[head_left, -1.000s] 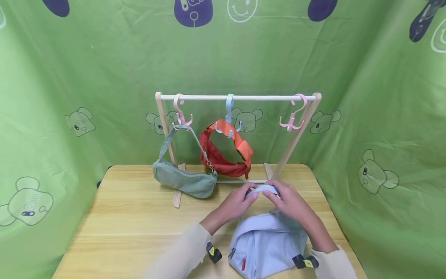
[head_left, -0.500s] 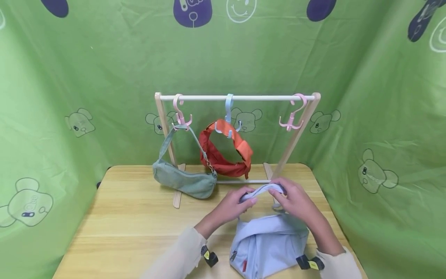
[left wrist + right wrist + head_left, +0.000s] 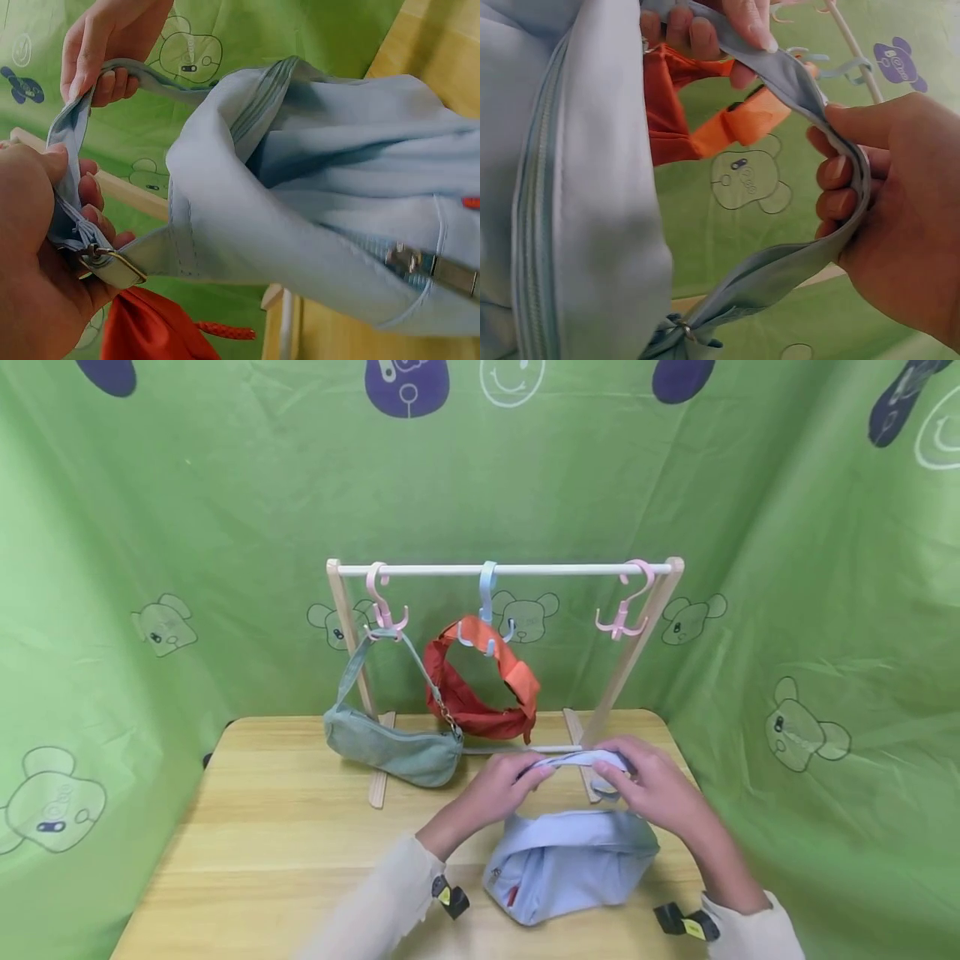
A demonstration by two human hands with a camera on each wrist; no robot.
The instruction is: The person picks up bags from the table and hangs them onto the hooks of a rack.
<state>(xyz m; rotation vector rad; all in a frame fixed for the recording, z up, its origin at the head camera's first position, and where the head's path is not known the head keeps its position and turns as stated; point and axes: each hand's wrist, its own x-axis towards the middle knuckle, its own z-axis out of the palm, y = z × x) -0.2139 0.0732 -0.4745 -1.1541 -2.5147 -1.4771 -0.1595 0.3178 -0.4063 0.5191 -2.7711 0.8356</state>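
Observation:
A light blue shoulder bag [image 3: 573, 864] with a zipper and a small red tag is at the front right, below both hands in the head view. My left hand [image 3: 498, 789] pinches one part of its strap [image 3: 573, 760], near the metal buckle [image 3: 112, 262]. Gripping the same strap further right is my right hand [image 3: 656, 785], thumb on one side and fingers curled behind the band [image 3: 847, 172]. Between the two hands the strap forms a shallow arch. The bag's body hangs from the strap close over the table.
Behind the hands stands a rack with a white rail [image 3: 562, 569]. A green bag [image 3: 393, 747] hangs from the left pink hook [image 3: 382, 602], a red-orange bag [image 3: 480, 714] from the blue hook [image 3: 487, 593]. Another pink hook [image 3: 624, 610] holds nothing. Green curtains surround the wooden table [image 3: 262, 827].
The right hand has shifted right, widening the gap between the hands and stretching the strap. The blue bag has moved away from the table's front and now shows its lower edge.

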